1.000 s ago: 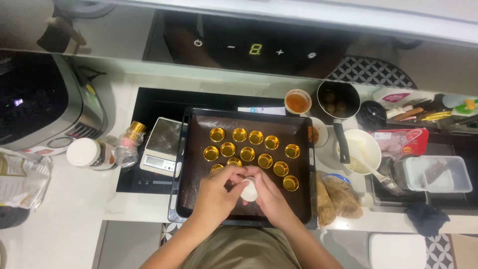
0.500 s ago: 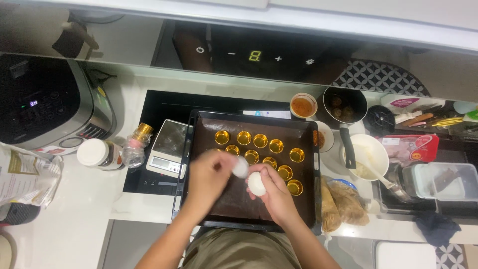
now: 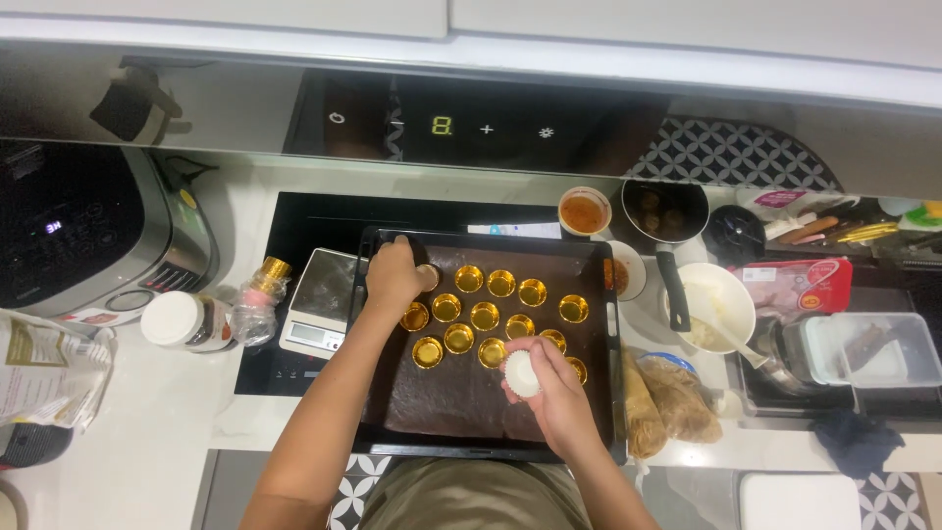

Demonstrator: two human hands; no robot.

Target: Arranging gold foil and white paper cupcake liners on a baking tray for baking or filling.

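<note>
Left hand (image 3: 394,275) has reached far; right hand (image 3: 554,385) cups white liners (image 3: 521,372).

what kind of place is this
Most likely a home kitchen: a dark baking tray of gold foil cups sits on a black cooktop, with a kitchen scale beside it and a saucepan behind.

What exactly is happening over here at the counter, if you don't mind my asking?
A person is laying out small gold foil cups in rows on a dark baking tray that sits on the cooktop. The left hand is at the tray's far left corner, on a cup there. The right hand holds a stack of white paper cups over the tray's near side. A kitchen scale stands left of the tray, and a white bowl to its right.
</note>
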